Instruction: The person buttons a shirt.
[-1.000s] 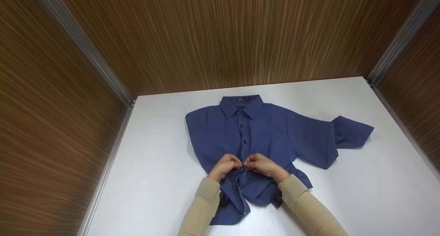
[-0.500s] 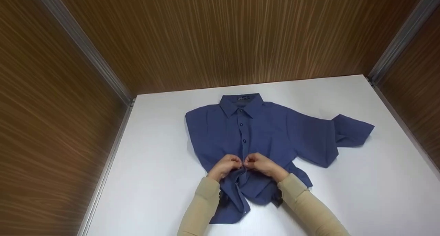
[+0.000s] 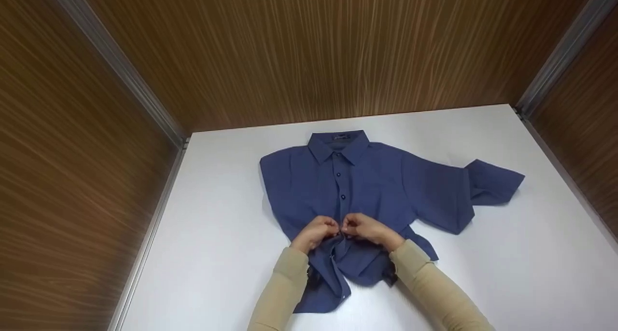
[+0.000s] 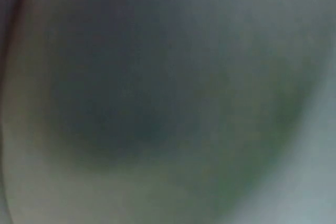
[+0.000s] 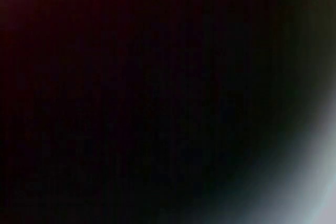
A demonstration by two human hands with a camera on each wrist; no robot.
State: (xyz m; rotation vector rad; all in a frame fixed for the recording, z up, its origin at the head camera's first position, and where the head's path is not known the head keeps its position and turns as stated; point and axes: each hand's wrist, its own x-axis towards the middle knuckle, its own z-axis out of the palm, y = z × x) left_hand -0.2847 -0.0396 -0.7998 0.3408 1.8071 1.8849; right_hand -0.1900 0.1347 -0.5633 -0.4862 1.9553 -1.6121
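A blue button-up shirt (image 3: 381, 186) lies front up, its collar (image 3: 339, 146) toward the back of the table. Dark buttons run down the placket, and below the hands the two front edges spread apart. My left hand (image 3: 317, 232) pinches the placket from the left at mid-front. Close against it, my right hand (image 3: 369, 229) pinches the same strip from the right, fingertips nearly meeting. The fingertips hide whatever button or buttonhole lies between them. Both wrist views are blurred and dark, with no hand made out.
The shirt lies on a white table (image 3: 217, 200). One sleeve (image 3: 492, 182) stretches to the right with its end folded over. Wood-grain panels (image 3: 309, 51) with grey metal corner strips close in the back and both sides.
Both hands keep their pinch on the shirt placket, with only slight shifts of the fingers. The whole head view has moved up by a few pixels.
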